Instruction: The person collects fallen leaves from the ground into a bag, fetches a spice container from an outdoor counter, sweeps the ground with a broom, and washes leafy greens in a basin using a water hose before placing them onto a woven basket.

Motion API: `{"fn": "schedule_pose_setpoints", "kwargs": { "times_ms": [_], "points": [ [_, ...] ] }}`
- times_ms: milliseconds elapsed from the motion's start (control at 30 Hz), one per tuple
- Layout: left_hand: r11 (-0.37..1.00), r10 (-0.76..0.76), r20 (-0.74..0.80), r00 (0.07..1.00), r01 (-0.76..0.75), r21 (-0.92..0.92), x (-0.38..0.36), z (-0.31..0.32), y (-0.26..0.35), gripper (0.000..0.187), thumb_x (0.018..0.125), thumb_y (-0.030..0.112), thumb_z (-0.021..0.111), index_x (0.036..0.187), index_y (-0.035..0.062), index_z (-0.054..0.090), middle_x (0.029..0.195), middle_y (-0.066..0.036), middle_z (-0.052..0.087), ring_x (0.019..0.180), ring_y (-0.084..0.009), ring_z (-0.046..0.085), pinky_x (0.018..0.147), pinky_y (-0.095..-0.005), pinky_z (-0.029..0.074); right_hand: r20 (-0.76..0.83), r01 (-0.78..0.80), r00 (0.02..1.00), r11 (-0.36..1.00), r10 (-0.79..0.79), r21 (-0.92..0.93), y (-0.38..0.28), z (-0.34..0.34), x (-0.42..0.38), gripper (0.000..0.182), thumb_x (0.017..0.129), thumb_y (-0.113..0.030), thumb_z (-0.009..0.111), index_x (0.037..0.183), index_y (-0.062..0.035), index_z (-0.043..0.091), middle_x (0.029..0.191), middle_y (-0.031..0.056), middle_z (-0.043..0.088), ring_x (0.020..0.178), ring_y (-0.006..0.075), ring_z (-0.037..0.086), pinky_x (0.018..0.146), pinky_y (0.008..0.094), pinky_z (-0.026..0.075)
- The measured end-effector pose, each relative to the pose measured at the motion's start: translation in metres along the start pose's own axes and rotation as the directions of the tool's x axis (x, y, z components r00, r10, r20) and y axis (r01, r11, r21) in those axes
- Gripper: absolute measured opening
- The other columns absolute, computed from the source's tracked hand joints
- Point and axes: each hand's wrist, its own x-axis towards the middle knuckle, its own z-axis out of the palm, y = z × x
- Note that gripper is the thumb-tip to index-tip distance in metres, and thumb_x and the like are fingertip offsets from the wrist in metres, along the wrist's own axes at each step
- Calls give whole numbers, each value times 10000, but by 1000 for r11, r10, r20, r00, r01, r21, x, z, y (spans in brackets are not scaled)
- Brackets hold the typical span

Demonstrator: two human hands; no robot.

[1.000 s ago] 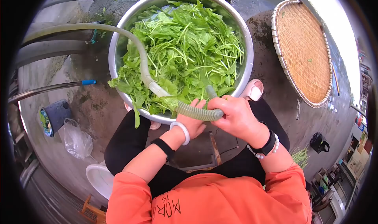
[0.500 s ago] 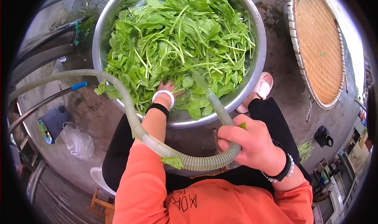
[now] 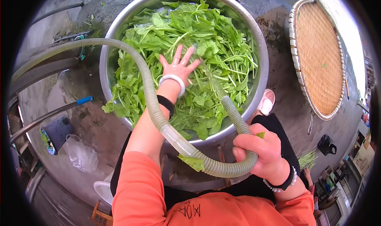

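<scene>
A wide metal basin point(image 3: 104, 67) holds a heap of leafy greens point(image 3: 214, 35), wet and glossy. My left hand point(image 3: 178, 68), with a white bangle at the wrist, lies on the greens with its fingers spread. In my right hand point(image 3: 262, 146) is a ribbed, greenish hose point(image 3: 234, 168), gripped near its end. Water point(image 3: 214, 83) streams from the hose mouth onto the greens, just right of my left hand. The hose loops across my left forearm and out to the left. A loose leaf point(image 3: 192, 163) clings to it, and a smaller one sticks to my right hand.
A round woven tray point(image 3: 319, 55) stands at the right. To the left are a metal pole with a blue end point(image 3: 84, 100), a dark bucket point(image 3: 58, 130) and a clear plastic bag point(image 3: 80, 154). A black bag point(image 3: 327, 146) lies on the floor at right.
My left hand has come up out of the greens near the basin's front and moved forward onto the heap, fingers spreading. My right hand keeps hold of the running hose.
</scene>
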Motion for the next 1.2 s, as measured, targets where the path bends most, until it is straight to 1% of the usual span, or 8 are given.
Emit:
{"fn": "schedule_pose_setpoints", "kwargs": {
  "times_ms": [400, 600, 667, 700, 767, 933, 1133, 1200],
  "points": [
    [923, -276, 106, 955, 295, -246, -18, 78, -43, 635, 749, 322, 608, 1270, 453, 270, 1432, -21, 91, 1316, -277, 31, 956, -624, 192, 68, -26, 997, 999, 22, 48, 4, -2, -3, 217, 572, -53, 667, 771, -97, 593, 631, 57, 509, 529, 205, 495, 425, 285, 395],
    [967, -146, 136, 980, 171, -189, -52, 20, -46, 646, 694, 165, 571, 1290, 264, 341, 1424, -55, 108, 1293, -317, 142, 951, -628, 183, -26, -24, 999, 999, 22, -48, 0, -3, -5, 265, 535, -42, 655, 785, -106, 594, 652, 45, 482, 533, 182, 501, 436, 287, 419],
    [958, -266, -534, 802, 159, -239, -68, 29, -61, 647, 693, 322, 598, 1285, 201, 364, 1418, -91, 107, 1293, -334, 123, 941, -645, 152, -53, -51, 997, 995, 47, -80, 3, -4, -8, 267, 535, -35, 653, 786, -102, 594, 661, 49, 487, 535, 188, 499, 445, 292, 420],
    [958, -265, -535, 802, 157, -239, -69, 36, -60, 647, 693, 322, 598, 1285, 201, 364, 1418, -91, 107, 1293, -334, 123, 941, -645, 152, -82, -72, 995, 991, 63, -114, 4, -5, -7, 269, 535, -29, 652, 788, -99, 594, 670, 53, 491, 537, 193, 497, 454, 297, 421],
    [481, -844, -156, 512, 598, -640, -68, 68, -55, 735, 693, 452, 593, 1308, 155, 323, 1413, -128, 90, 1302, -334, 69, 929, -664, 123, -112, -79, 992, 986, 63, -146, 3, -6, -5, 269, 535, -26, 653, 788, -97, 595, 674, 56, 489, 537, 196, 499, 456, 296, 422],
    [491, -800, -55, 598, 599, -633, -40, 147, -35, 820, 682, 512, 579, 1333, 133, 255, 1407, -174, 21, 1308, -314, -26, 907, -689, 123, -140, -80, 989, 976, 52, -204, 11, -6, 2, 267, 544, -17, 653, 796, -82, 596, 695, 80, 487, 527, 210, 504, 438, 288, 408],
    [386, -665, 310, 679, 669, -636, -15, 174, -85, 777, 686, 366, 565, 1310, 37, 241, 1382, -235, 30, 1281, -381, 37, 1050, -383, 157, -112, -22, 994, 991, 7, -131, 10, -1, 9, 272, 540, -7, 660, 792, -85, 596, 694, 92, 495, 528, 216, 509, 441, 293, 412],
    [642, -562, 240, 791, 601, -476, -35, 105, -79, 802, 690, 394, 599, 1308, 19, 252, 1346, -272, 172, 1262, -398, 142, 1046, -373, 181, -86, 16, 996, 998, -22, -66, 4, -2, 10, 267, 546, -10, 661, 793, -86, 597, 679, 88, 498, 538, 216, 516, 445, 294, 419]
  ]
}}
